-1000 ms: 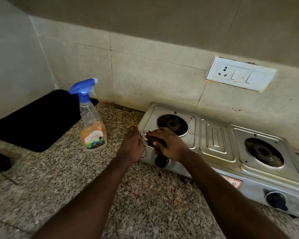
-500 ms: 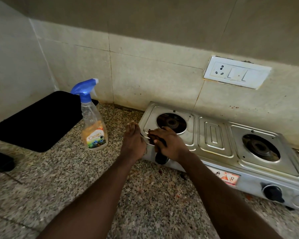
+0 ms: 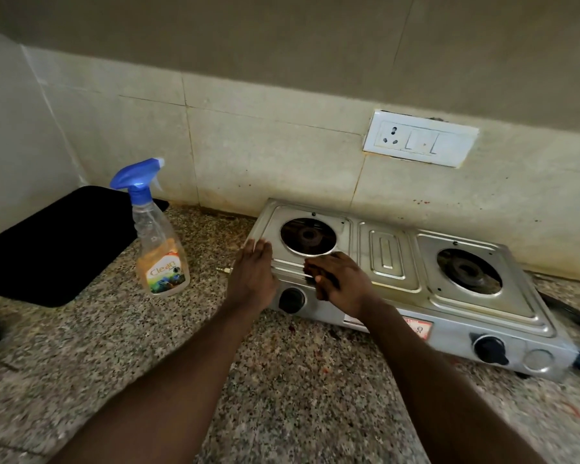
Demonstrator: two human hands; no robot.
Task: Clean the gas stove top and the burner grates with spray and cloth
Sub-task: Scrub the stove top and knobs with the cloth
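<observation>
Cloth (image 3: 312,272) wiped rightward, stove (image 3: 390,254) lying left-right

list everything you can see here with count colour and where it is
gas stove: one, steel, on the counter by the wall
burners: two, dark, one at each end of the stove top
knobs: two, black, on the stove's front
spray bottle: one, clear with blue trigger, upright left of the stove
mat: one, black, far left on the counter
socket plate: one, white, on the wall above the stove
counter: one, speckled granite, under everything
hose: one, black, right of the stove
cloth: one, dark, mostly hidden under the right hand
left hand: one, flat against the stove's left edge
right hand: one, curled over the cloth on the stove's front
</observation>
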